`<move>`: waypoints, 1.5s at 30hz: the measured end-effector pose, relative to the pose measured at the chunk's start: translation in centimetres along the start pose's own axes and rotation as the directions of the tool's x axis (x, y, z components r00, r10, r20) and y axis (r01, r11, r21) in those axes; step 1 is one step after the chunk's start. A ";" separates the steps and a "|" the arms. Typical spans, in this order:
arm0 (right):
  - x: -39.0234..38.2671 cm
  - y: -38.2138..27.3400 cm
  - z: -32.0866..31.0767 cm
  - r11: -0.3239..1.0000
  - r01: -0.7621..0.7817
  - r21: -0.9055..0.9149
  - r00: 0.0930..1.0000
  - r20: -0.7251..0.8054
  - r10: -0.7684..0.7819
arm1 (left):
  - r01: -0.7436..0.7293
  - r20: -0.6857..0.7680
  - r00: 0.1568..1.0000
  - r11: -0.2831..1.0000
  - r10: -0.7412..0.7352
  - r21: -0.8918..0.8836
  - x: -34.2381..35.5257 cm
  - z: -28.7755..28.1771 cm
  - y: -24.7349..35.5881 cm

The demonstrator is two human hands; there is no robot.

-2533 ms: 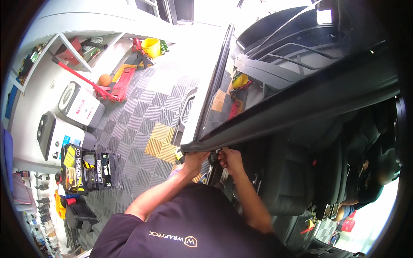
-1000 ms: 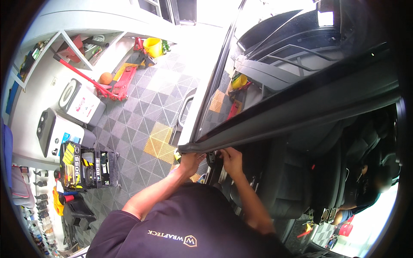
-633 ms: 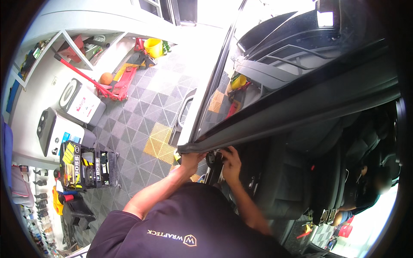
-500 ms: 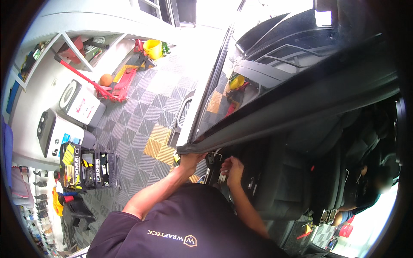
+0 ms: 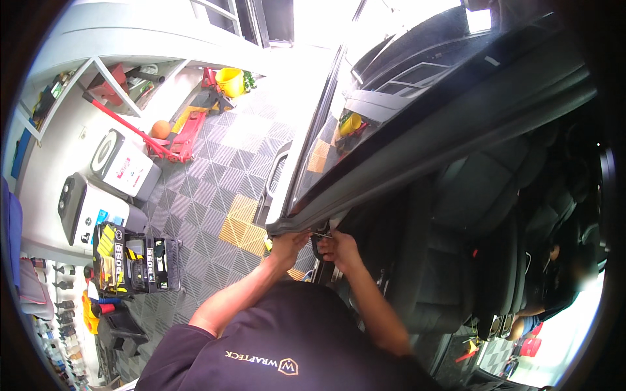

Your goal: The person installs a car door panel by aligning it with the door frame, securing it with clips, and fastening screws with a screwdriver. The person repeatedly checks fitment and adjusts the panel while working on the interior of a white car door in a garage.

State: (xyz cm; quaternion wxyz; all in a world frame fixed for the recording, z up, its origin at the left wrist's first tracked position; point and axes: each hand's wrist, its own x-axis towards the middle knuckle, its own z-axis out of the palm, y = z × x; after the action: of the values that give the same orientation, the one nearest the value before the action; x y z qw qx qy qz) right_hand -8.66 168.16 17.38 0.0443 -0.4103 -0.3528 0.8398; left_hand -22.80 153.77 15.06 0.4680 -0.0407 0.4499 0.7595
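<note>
The left hand (image 5: pixel 288 251) is placed under the near end of the car door (image 5: pixel 430 140), its fingers bent at the corner of the black trim (image 5: pixel 391 184). The right hand (image 5: pixel 340 251) is set just beside it, with its fingers curled. A thin, pale piece (image 5: pixel 320 234) is seen between the hands, too small to be made out; whether either hand is clenched on it or on the trim cannot be told. The car door is positioned directly in front of the person, its window (image 5: pixel 331 156) crossed by reflections. To the right of the hands, a dark car seat (image 5: pixel 443 287) is seen. To the left, a tiled floor (image 5: pixel 192 202) is occupied by a black and yellow toolbox (image 5: pixel 135 259), a red jack (image 5: pixel 186 138) and a yellow bucket (image 5: pixel 229 83). An orange ball (image 5: pixel 160 129) is seen near the jack.
</note>
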 end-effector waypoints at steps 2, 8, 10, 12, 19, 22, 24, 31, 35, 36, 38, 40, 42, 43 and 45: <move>-0.7 -0.2 0.2 0.788 0.371 -0.492 0.909 0.022 -0.415 | 0.046 0.009 0.999 0.999 -0.046 -0.026 -0.2 -0.3 0.3; -1.8 -1.2 -0.5 -0.213 0.608 -0.765 0.420 0.537 -0.732 | 0.164 0.003 0.986 0.986 -0.164 -0.025 -0.3 0.1 0.8; -1.7 -0.9 -0.7 -0.267 0.604 -0.751 0.399 0.575 -0.715 | 0.135 -0.011 0.991 0.990 -0.136 -0.047 -0.1 0.5 0.6; -1.7 -0.3 -0.8 -0.212 0.607 -0.766 0.425 0.539 -0.728 | 0.088 -0.032 0.996 0.996 -0.089 -0.016 0.2 0.7 0.5; -3.8 1.0 -0.9 0.992 0.086 -0.097 0.982 -0.161 -0.101 | 0.063 -0.102 0.993 0.997 -0.057 0.052 0.5 0.5 0.3; -4.2 0.8 -0.6 0.966 -0.255 0.048 0.956 0.163 0.244 | 0.035 -0.061 0.998 0.998 -0.031 0.059 0.3 0.6 0.4; -3.9 0.9 0.2 0.970 -0.191 0.150 0.979 0.104 0.176 | 0.030 -0.026 0.999 0.997 -0.029 0.065 0.2 0.6 0.4; -1.7 0.3 1.9 0.983 0.008 -0.186 0.988 -0.152 -0.037 | -0.032 0.019 0.999 0.989 0.029 0.142 0.9 -0.8 -0.7; -1.3 0.2 1.2 0.989 -0.113 0.097 0.990 -0.070 0.120 | -0.109 0.077 0.992 0.987 0.100 0.121 2.0 -1.9 -1.8; -1.3 0.3 0.9 0.952 -0.183 0.244 0.981 -0.020 0.194 | -0.086 0.059 0.995 0.992 0.081 0.088 2.1 -2.2 -1.9; -0.9 0.3 0.4 0.914 -0.206 0.350 0.977 0.020 0.213 | -0.054 0.042 0.998 0.996 0.051 0.068 2.1 -2.7 -1.8; -0.5 0.2 0.2 0.948 -0.146 0.283 0.986 -0.033 0.162 | -0.003 0.035 0.999 0.996 0.000 0.088 2.0 -2.9 -1.4; -0.2 -0.5 -0.2 0.978 -0.073 0.195 0.996 -0.028 0.080 | 0.001 0.072 0.997 0.991 -0.011 0.136 1.6 -2.8 -0.9; -0.1 -0.8 -0.2 0.990 -0.048 0.129 0.995 -0.075 0.058 | 0.049 0.034 0.998 0.988 -0.054 0.148 1.2 -2.8 -0.7; 0.1 -1.3 -0.1 1.000 0.004 0.014 0.999 -0.053 -0.004 | 0.134 0.107 0.982 0.977 -0.153 0.166 0.1 -3.4 0.0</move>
State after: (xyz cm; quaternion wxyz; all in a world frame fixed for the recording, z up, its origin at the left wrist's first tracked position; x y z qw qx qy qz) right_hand -8.89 169.21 18.08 0.0582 -0.4316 -0.3466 0.8308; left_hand -24.03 151.40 13.01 0.5494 0.0095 0.4758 0.6868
